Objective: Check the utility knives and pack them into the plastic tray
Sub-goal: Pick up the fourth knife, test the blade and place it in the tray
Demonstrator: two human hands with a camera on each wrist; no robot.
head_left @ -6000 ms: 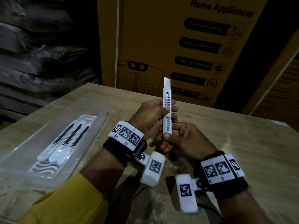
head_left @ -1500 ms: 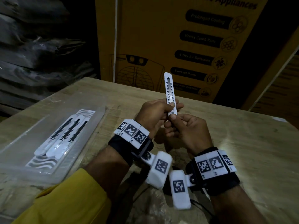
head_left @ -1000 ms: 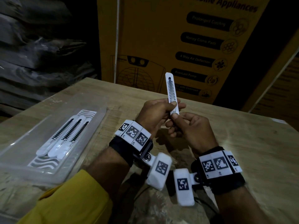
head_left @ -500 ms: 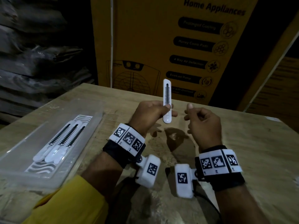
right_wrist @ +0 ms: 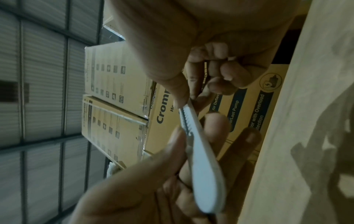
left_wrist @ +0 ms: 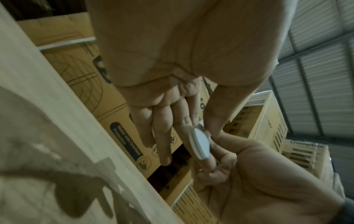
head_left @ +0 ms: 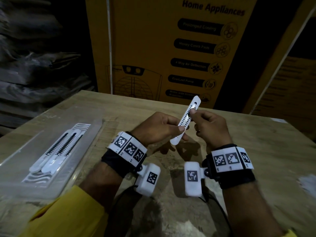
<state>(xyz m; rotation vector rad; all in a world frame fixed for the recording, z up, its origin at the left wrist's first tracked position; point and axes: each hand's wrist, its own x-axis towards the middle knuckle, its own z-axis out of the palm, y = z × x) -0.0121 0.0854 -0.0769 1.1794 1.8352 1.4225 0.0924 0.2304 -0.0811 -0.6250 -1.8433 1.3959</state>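
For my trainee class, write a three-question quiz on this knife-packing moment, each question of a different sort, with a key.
1. True or false: the utility knife held in the hands lies flat on the wooden table.
2. How many knives already lie in the plastic tray?
3. Which hand grips the knife's lower body? A. left hand B. right hand C. neither

Key
1. False: it is held up off the table, tilted.
2. Three, side by side.
3. A; the right hand pinches it higher up, at the toothed slot.
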